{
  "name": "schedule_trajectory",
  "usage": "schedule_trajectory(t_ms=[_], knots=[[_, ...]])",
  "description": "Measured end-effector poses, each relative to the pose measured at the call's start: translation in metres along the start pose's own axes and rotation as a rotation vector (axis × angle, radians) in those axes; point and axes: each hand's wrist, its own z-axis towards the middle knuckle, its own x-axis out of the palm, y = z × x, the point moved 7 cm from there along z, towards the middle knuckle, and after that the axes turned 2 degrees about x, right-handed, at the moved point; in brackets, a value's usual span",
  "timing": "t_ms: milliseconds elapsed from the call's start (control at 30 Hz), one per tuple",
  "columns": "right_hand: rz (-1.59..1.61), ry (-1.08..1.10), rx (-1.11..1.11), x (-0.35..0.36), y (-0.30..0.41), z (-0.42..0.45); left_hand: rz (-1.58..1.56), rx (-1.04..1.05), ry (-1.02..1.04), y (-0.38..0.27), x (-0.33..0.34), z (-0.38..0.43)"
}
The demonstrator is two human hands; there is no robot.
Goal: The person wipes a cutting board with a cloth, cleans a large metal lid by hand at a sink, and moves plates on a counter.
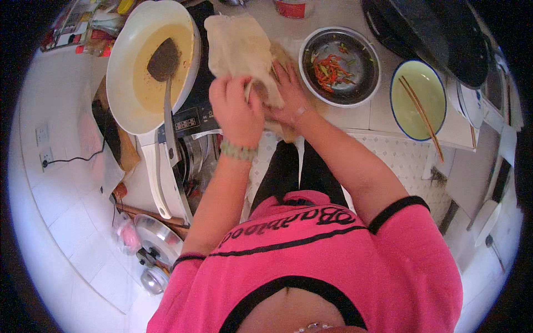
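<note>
A pale beige floppy sheet [239,45], either cloth or dough, lies on the counter in front of me, over what looks like a wooden board [287,134]. My left hand [236,106] has its fingers curled onto the sheet's near part, where a fold shows a brownish patch. It wears a beaded bracelet [239,150]. At the sheet's right edge, my right hand [293,93] presses down with its fingers stretched away from me. Its thumb side is partly hidden by the fold, so its grip is unclear.
Left, a white frying pan [120,83] holds yellowish liquid and a dark-headed spatula [163,60] on an induction cooker [191,118]. Right, a metal bowl [339,100] contains red and green strips. A yellow-green bowl [410,114] with chopsticks [420,110] stands near a large black lid or pan [441,37].
</note>
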Motion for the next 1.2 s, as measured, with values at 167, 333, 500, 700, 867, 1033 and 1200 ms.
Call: schedule_trajectory(t_ms=[167,333,500,700,867,1033,1200], knots=[[-0.373,0.290,-0.205,-0.023,0.003,-0.070,0.284,0.122,0.058,-0.011,0.043,0.024],[-0.438,0.426,-0.158,-0.028,0.002,-0.079,-0.388,-0.453,0.527,0.001,0.124,-0.015],[-0.279,0.277,-0.179,-0.036,-0.010,-0.076,-0.865,-0.886,0.637,0.020,0.148,-0.039],[-0.669,0.042,-0.029,-0.063,-0.061,-0.011,-0.956,-1.002,0.474,0.016,0.067,-0.073],[-0.646,-0.268,0.050,-0.071,-0.078,0.063,-0.953,-1.205,0.259,0.031,-0.001,-0.147],[-0.791,0.004,-0.057,-0.097,-0.096,0.097,-0.813,-1.308,0.015,0.051,-0.078,-0.264],[-0.953,0.038,-0.033,-0.140,-0.089,0.062,-0.788,-1.499,-0.330,0.036,-0.113,-0.353]])
